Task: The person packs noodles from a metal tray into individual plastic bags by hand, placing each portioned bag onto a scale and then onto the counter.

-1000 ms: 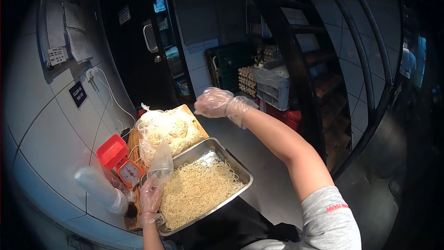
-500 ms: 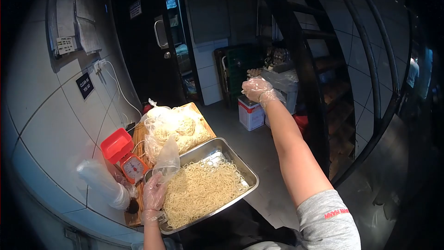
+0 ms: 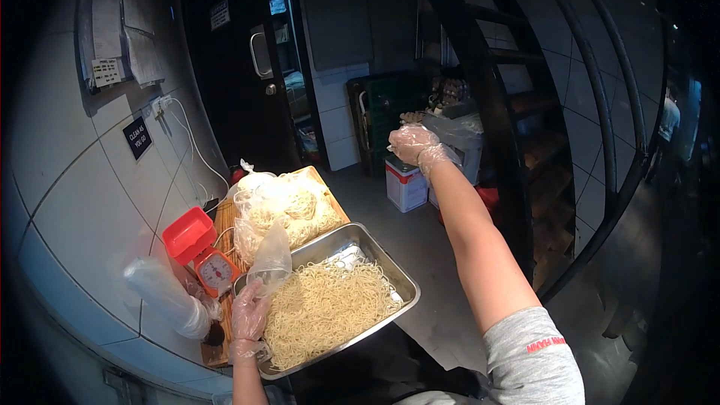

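Loose noodles (image 3: 326,311) lie in a steel tray (image 3: 411,292) close to my body. At the tray's left side my left hand (image 3: 250,315), in a clear glove, is closed on a small clear plastic bag (image 3: 271,256). My right hand (image 3: 414,144), also gloved, is stretched out beyond the tray with its fingers curled; whether it holds anything is hidden. Behind the tray, a large clear bag of noodles (image 3: 285,206) rests on a wooden board (image 3: 324,180). An orange scale (image 3: 217,271) with a red pan (image 3: 188,235) stands left of the tray.
A roll of clear plastic bags (image 3: 166,298) leans by the left wall. On the floor ahead are a white and red box (image 3: 406,184) and a grey crate. Dark stairs (image 3: 506,120) rise at right. A person (image 3: 670,116) is at the far right.
The view has turned. My right hand has moved right and away from the large noodle bag, then stayed nearly still. My left hand keeps hold of the small bag.
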A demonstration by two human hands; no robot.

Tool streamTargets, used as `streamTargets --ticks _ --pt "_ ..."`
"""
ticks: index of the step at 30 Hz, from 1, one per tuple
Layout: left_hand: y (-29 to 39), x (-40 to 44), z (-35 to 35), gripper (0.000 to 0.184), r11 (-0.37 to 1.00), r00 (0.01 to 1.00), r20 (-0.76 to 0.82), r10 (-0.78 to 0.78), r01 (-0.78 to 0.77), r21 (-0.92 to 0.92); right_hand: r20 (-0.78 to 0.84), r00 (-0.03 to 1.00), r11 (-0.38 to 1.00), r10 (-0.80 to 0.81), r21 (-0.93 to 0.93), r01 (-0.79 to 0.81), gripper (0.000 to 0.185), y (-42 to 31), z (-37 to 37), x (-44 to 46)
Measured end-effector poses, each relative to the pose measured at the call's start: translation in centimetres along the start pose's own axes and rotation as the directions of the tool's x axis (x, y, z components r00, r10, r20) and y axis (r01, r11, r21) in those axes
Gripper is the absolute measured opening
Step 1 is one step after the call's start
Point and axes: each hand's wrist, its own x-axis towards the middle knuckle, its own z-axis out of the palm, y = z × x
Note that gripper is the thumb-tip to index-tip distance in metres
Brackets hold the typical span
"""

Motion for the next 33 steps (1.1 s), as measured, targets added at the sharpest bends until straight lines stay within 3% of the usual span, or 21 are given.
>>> streamTargets --ticks 1,4,6,8,9,12,15,16,17,20,25,30,33 --pt "-0.1 0.0 -0.1 0.041 1.000 1.000 0.007 0.002 -0.002 -0.011 -0.013 1.000 1.000 -0.005 0.016 0.005 0.017 -0.5 -0.3 0.1" --pt "-0.6 0.0 -0.2 0.043 0.999 1.000 0.021 0.002 -0.001 -0.048 -0.183 0.966 0.961 -0.181 0.178 0.214 0.019 -3.4 -2.7 0.9" --pt "-0.9 0.0 -0.2 0.043 0.997 1.000 0.016 -0.015 0.016 -0.077 -0.443 0.833 0.836 -0.331 0.272 0.477 0.015 -6.0 -4.6 0.4" --pt "-0.5 0.0 -0.1 0.044 0.998 1.000 0.011 -0.004 0.005 -0.059 -0.586 0.683 0.750 -0.436 0.182 0.636 0.011 -9.1 -7.4 -1.2" --pt "-0.3 0.0 -0.1 0.044 0.999 1.000 0.013 -0.001 0.001 -0.048 -0.636 0.591 0.704 -0.496 0.104 0.703 0.011 -10.2 -8.4 -1.9" --pt "-0.7 0.0 -0.1 0.043 0.997 1.000 0.012 -0.006 0.006 -0.073 -0.639 0.528 0.614 -0.559 0.109 0.782 0.012 -12.3 -10.5 -3.9" --pt "-1.2 0.0 -0.2 0.043 0.997 1.000 0.009 0.018 -0.017 -0.073 -0.612 0.568 0.681 -0.550 0.066 0.730 0.013 -11.1 -7.0 -1.5" --pt "-1.5 0.0 -0.3 0.043 0.996 1.000 0.008 0.020 -0.020 -0.085 -0.556 0.649 0.747 -0.519 0.074 0.660 0.016 -10.4 -6.2 -1.1" --pt "-1.7 0.1 -0.2 0.042 0.995 1.000 0.005 0.024 -0.023 -0.098 -0.309 0.822 0.826 -0.478 0.160 0.540 0.022 -9.4 -5.5 -0.7" --pt "-1.2 -0.1 -0.2 0.042 0.995 1.000 0.000 0.017 -0.016 -0.097 -0.023 0.941 0.937 -0.338 0.081 0.339 0.023 -5.6 -1.7 1.2" --pt "-1.4 0.0 -0.3 0.041 0.998 1.000 -0.006 0.025 -0.025 -0.053 0.137 0.989 0.998 0.057 -0.034 -0.053 0.021 -0.6 1.8 -0.8" --pt "-1.6 0.1 -0.4 0.045 0.999 1.000 0.008 0.015 -0.015 -0.050 0.183 0.975 0.991 0.129 -0.046 -0.122 0.021 0.5 1.9 -1.7" --pt "-1.3 0.0 -0.6 0.045 0.995 1.000 -0.006 0.025 -0.024 0.095 0.161 0.983 0.993 0.088 -0.088 -0.074 0.021 0.7 2.8 -1.3"
